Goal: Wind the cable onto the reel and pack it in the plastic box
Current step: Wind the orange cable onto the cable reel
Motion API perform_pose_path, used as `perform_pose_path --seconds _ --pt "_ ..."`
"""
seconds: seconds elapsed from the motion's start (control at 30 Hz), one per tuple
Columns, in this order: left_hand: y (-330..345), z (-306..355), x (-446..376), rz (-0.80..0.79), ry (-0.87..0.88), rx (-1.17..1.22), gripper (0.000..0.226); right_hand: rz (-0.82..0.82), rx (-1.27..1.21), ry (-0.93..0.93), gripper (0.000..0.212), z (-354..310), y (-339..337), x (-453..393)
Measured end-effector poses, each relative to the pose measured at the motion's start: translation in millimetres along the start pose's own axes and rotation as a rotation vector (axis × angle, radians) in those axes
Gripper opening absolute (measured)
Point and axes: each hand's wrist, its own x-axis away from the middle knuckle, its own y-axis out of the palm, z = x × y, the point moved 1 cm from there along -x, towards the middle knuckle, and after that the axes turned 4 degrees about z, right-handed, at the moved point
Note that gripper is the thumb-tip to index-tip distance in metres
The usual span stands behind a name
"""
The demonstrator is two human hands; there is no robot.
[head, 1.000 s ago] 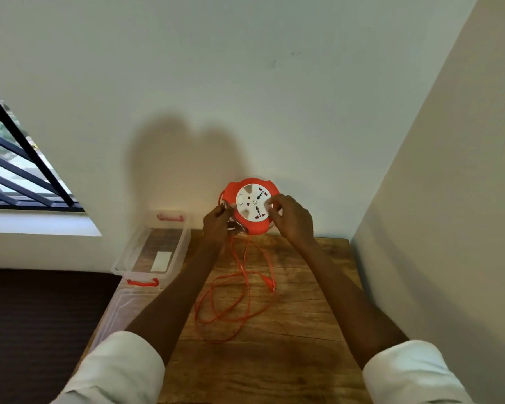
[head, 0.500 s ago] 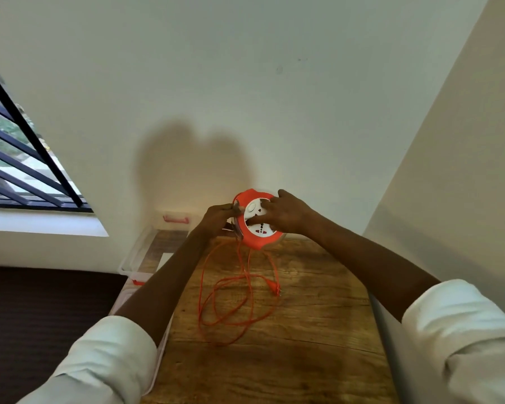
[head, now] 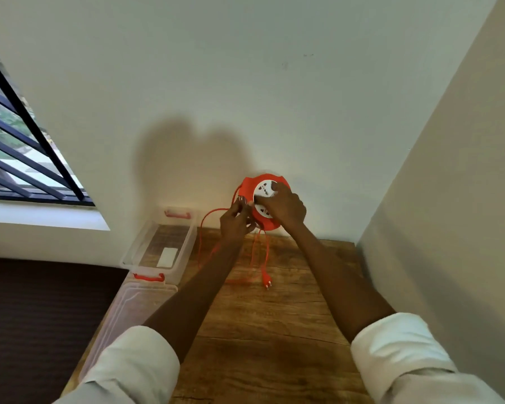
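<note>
An orange reel (head: 249,185) with a white socket face is held up above the far end of the wooden table (head: 268,322). My right hand (head: 283,207) grips the reel across its face. My left hand (head: 234,221) pinches the orange cable (head: 209,217) at the reel's left edge. A loop of cable arcs out to the left and loose strands hang down to the table. The orange plug (head: 266,279) lies on the wood below the reel. The clear plastic box (head: 134,252) with red latches stands open at the table's far left.
The box's clear lid (head: 128,310) lies along the table's left edge, in front of the box. White walls close in behind and on the right. A barred window (head: 20,158) is at the left, with dark floor below it.
The loose cable on the table has shortened and the pile near the front is gone. A loop now arcs left of my left hand. My right hand has shifted over the reel's face.
</note>
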Motion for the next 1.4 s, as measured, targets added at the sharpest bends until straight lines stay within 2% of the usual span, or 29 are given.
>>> perform_pose_path --seconds 0.07,0.13,0.3,0.43,0.53,0.6,0.67,0.73,0.9,1.1,1.2,1.3,1.33,1.4 --pt "3 -7 9 -0.009 0.075 -0.020 0.035 -0.064 -0.340 0.220 0.061 3 8 2" --pt "0 -12 13 -0.029 0.124 -0.060 0.030 -0.096 -0.521 0.318 0.055 9 14 5" --pt "-6 -11 7 -0.097 0.165 -0.234 0.035 -0.084 -0.515 0.312 0.056 20 18 5" --pt "-27 4 0 0.179 0.386 -0.454 0.043 -0.033 -0.456 0.243 0.070 22 8 -4" --pt "-47 15 -14 0.291 0.532 -0.699 0.032 0.017 -0.349 0.179 0.075 27 -5 -14" --pt "-57 14 -23 0.179 0.497 -0.835 0.030 0.020 -0.310 0.153 0.075 29 -11 -19" --pt "-62 9 -24 -0.015 0.382 -0.836 0.030 0.022 -0.304 0.143 0.075 30 -15 -23" --pt "-63 4 -21 -0.146 0.375 -0.825 0.027 0.032 -0.298 0.136 0.075 30 -17 -27" --pt "-64 -6 -10 -0.233 0.450 -0.857 0.026 0.100 -0.255 0.123 0.073 27 -19 -28" --pt "-64 -43 17 -0.449 0.483 -0.995 0.018 0.139 -0.144 -0.002 0.071 27 -20 -21" --pt "-61 -59 29 -0.662 0.336 -1.060 0.021 0.093 -0.060 -0.074 0.070 30 -21 -15" --pt "-66 -67 35 -0.894 0.096 -1.078 0.032 0.039 0.051 -0.174 0.068 38 -21 -8" --pt "-69 -68 37 -0.903 0.012 -1.037 0.036 0.025 0.093 -0.199 0.068 41 -21 -5" --pt "-75 -67 40 -0.784 -0.138 -0.872 0.041 -0.008 0.148 -0.214 0.069 49 -21 0"
